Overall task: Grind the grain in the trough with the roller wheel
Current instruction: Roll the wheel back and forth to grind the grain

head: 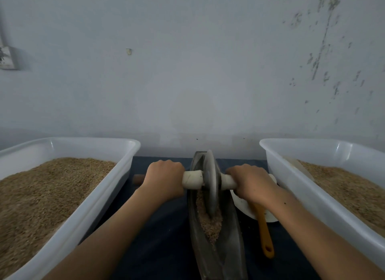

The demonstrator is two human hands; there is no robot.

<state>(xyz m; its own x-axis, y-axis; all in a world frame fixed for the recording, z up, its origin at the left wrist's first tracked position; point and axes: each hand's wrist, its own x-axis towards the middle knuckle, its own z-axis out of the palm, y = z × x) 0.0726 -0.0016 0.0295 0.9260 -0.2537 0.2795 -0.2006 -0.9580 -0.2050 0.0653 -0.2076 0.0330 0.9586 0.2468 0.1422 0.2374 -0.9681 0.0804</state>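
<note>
A grey metal roller wheel [210, 181] stands on edge in a long dark boat-shaped trough [231, 244] that runs away from me at the centre. Brown crushed grain [210, 223] lies along the trough's groove, under and in front of the wheel. A white-wrapped axle [192, 179] passes through the wheel. My left hand [164, 178] is closed around the axle to the wheel's left. My right hand [251, 183] grips the axle on the right side. The axle's brown wooden end [138, 179] sticks out past my left hand.
A white tub [100, 198] full of brown grain stands at the left, and a second white tub [300, 188] with grain at the right. A white bowl [243, 206] with an orange-handled tool [264, 231] sits right of the trough. A wall rises just behind.
</note>
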